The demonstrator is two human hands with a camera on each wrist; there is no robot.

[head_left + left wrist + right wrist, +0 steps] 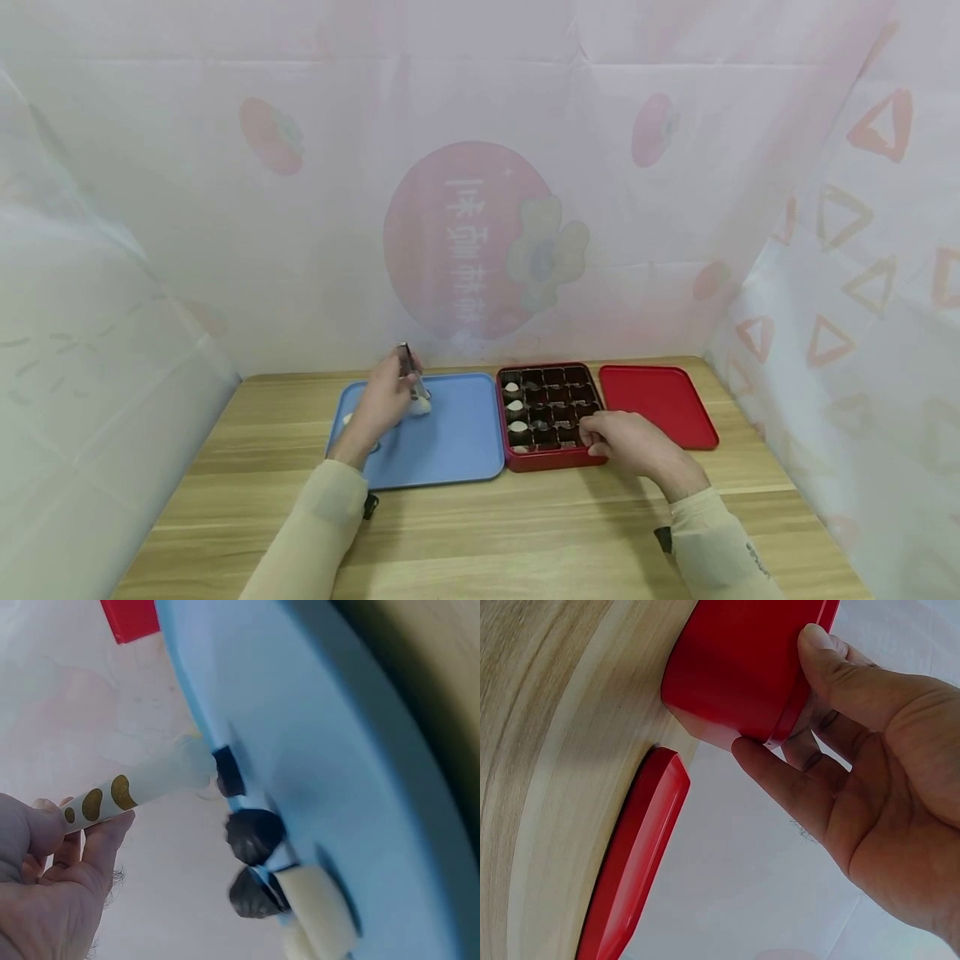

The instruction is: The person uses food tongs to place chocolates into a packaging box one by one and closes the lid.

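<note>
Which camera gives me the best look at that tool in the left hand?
The left wrist view: the tool looks large, its gold spots clear. The head view shows it small, partly covered by the left hand; the right wrist view lacks it.

Tray (450,454) lying left on table (480,542), box (551,461) standing just right, lid (656,398) lying farther right; pieces (518,427) sitting in box's left column, more lying on tray's left part; backdrop (480,100) rising behind, far side.

Wood tbl (480,533), wht backdrop (330,242) behind w/ pink circle (468,242).
</note>
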